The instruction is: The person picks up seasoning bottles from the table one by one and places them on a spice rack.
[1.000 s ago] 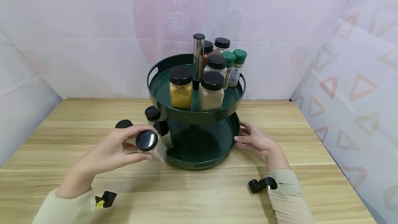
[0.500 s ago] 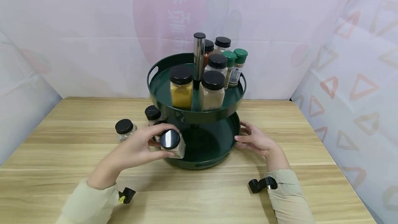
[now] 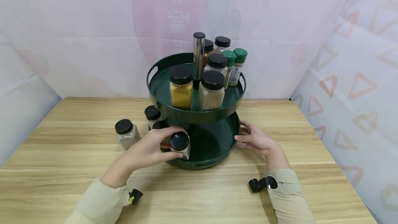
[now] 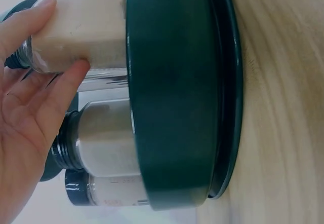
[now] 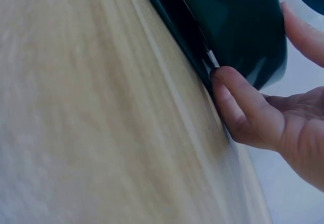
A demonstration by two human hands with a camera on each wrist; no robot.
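My left hand (image 3: pixel 152 151) holds a square spice jar (image 3: pixel 182 149) with a black lid at the front left of the two-tier green rack's lower tray (image 3: pixel 205 163). In the left wrist view the thumb and fingers span the jar (image 4: pixel 81 29), which is filled with pale beige powder; its base is hidden behind the tray wall (image 4: pixel 172 97). Other black-lidded jars (image 4: pixel 109 138) stand beside it in the tray. My right hand (image 3: pixel 255 139) grips the lower tray's right side. In the right wrist view its thumb rests on the wall (image 5: pixel 238 26) and fingers curl at the bottom edge.
The upper tray (image 3: pixel 192 115) bears a yellow powder jar (image 3: pixel 181 94), a beige powder jar (image 3: pixel 211 96), other black-lidded jars and two green-capped bottles (image 3: pixel 235 72) around a metal post (image 3: pixel 199 56). Another black-lidded jar (image 3: pixel 126 136) stands on the wooden table (image 3: pixel 217 196) at the left.
My left hand has carried the spice jar rightward from beside the rack to the lower tray's front left, and the jar is now more upright. My right hand stays in place.
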